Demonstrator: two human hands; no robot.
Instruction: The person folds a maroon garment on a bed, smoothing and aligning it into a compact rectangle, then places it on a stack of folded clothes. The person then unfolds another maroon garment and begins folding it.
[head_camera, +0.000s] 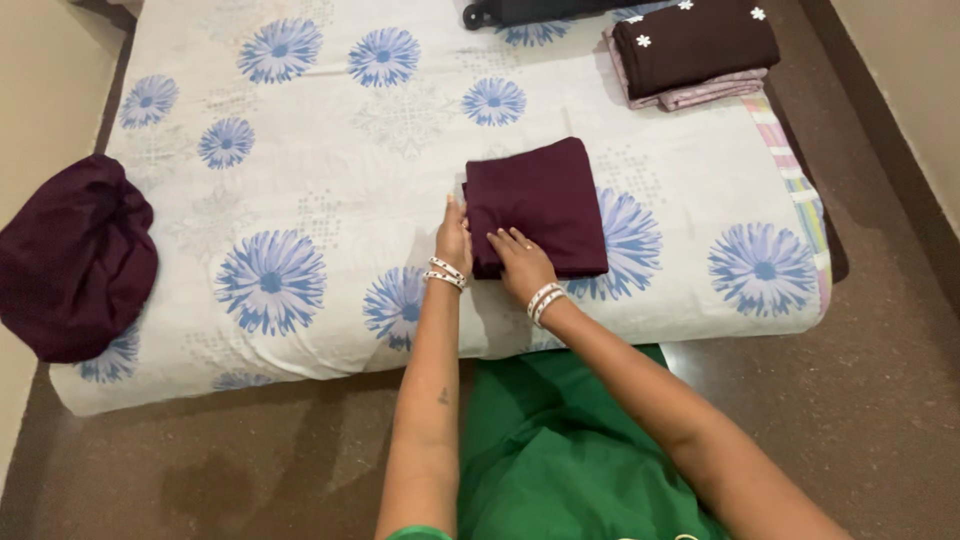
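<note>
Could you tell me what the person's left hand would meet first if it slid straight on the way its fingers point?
The left hand lies along the folded maroon cloth's left edge, pointing up the mattress. Ahead is only bare flowered sheet, so the way looks free.

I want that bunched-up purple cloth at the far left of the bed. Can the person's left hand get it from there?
Probably yes. The left hand rests beside the folded maroon cloth, and only bare mattress lies between it and the bunched cloth, though it's a long stretch.

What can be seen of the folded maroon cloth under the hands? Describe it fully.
The folded maroon cloth is a plain, dark, matte fabric folded into a neat, slightly skewed rectangle of several layers. It lies flat on the flower-printed mattress. The left hand presses its left edge; the right hand rests on its near corner.
</note>
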